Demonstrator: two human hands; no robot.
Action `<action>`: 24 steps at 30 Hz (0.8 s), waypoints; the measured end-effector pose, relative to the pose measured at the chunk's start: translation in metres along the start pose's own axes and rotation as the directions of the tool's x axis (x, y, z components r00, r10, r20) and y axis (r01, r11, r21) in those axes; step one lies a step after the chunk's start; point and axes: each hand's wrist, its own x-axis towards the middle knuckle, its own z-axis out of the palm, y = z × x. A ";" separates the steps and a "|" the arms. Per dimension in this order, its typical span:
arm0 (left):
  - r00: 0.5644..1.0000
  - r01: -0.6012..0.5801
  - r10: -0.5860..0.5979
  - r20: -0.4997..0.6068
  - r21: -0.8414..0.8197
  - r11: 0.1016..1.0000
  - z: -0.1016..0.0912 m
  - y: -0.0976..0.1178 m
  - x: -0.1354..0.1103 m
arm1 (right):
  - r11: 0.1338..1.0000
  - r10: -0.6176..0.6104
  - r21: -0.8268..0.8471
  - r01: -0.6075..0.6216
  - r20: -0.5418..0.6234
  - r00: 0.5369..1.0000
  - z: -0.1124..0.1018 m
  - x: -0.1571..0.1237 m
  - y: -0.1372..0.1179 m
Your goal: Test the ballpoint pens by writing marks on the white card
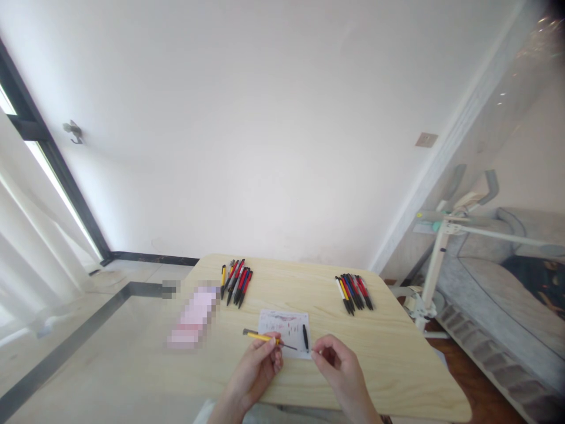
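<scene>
My left hand is closed around a yellow pen barrel with a dark grey end that points left. A thin dark refill sticks out of the barrel's right end. My right hand is pinched just right of the refill's tip. Something tiny and pale may be between its fingertips, too small to name. Below and between the hands lies a white printed sheet. On its right part rests a black pen grip piece, apart from both hands.
At the table's back left lies a group of pens in several colours. Another row of pens lies at the back right. A blurred pink item is at the left edge. The wooden table stands near a white wall.
</scene>
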 end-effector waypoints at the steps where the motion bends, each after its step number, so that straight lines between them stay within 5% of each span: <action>1: 1.000 -0.002 0.002 0.002 0.000 1.000 0.000 0.000 0.000 | 1.000 -0.002 -0.004 0.002 0.002 1.000 0.001 0.000 0.000; 24: 1.000 0.006 -0.006 0.016 0.018 1.000 0.001 0.000 0.000 | 0.996 -0.044 -0.082 0.045 0.012 0.999 0.007 0.000 0.003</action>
